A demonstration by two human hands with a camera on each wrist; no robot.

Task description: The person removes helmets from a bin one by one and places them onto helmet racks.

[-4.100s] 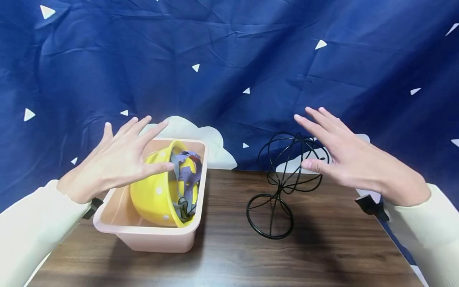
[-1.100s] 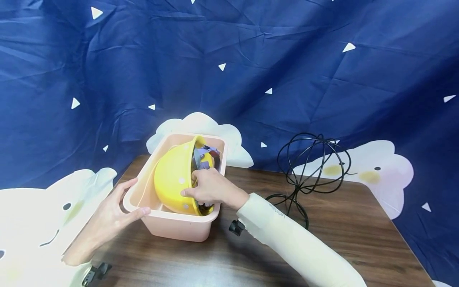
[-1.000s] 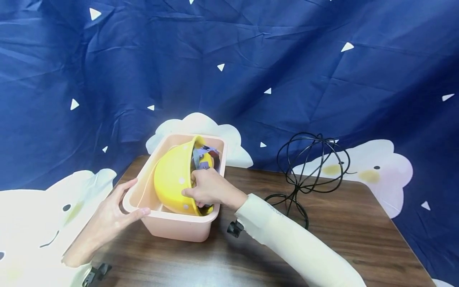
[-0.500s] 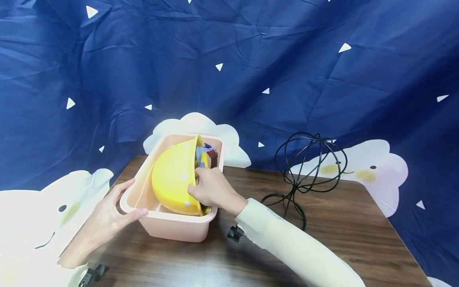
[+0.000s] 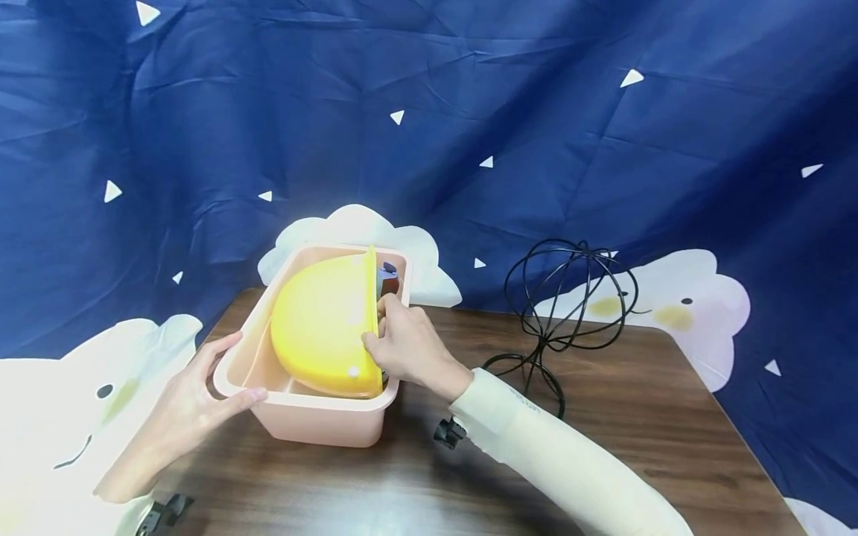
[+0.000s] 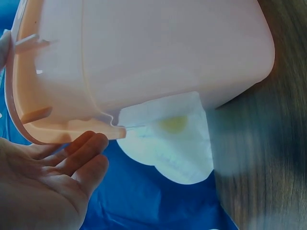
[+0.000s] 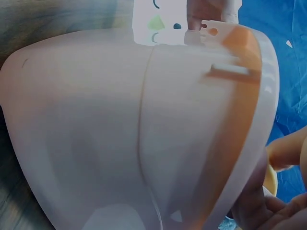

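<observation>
A yellow hard hat with white dots (image 5: 318,320) lies on its side in a pale pink plastic bin (image 5: 315,426). My right hand (image 5: 412,342) grips the hat's brim on the right, thumb on the outer side and fingers inside. Most of the inner straps are hidden behind brim and hand. My left hand (image 5: 184,417) holds the bin's near left corner, its thumb over the front rim. In the left wrist view, the left fingers (image 6: 88,151) curl under the rim. The right wrist view has the bin's outer wall (image 7: 96,124) filling most of it.
A black wire stand (image 5: 541,342), with a round openwork top and a ring base, stands on the wooden table (image 5: 637,417) to the right. Behind hangs a blue curtain (image 5: 322,97) with white triangles and cloud shapes.
Both hands were raised and open at first, then took hold of bin and hat. In the last second the hat has turned, dome more upward and straps less visible. The view has shifted slightly.
</observation>
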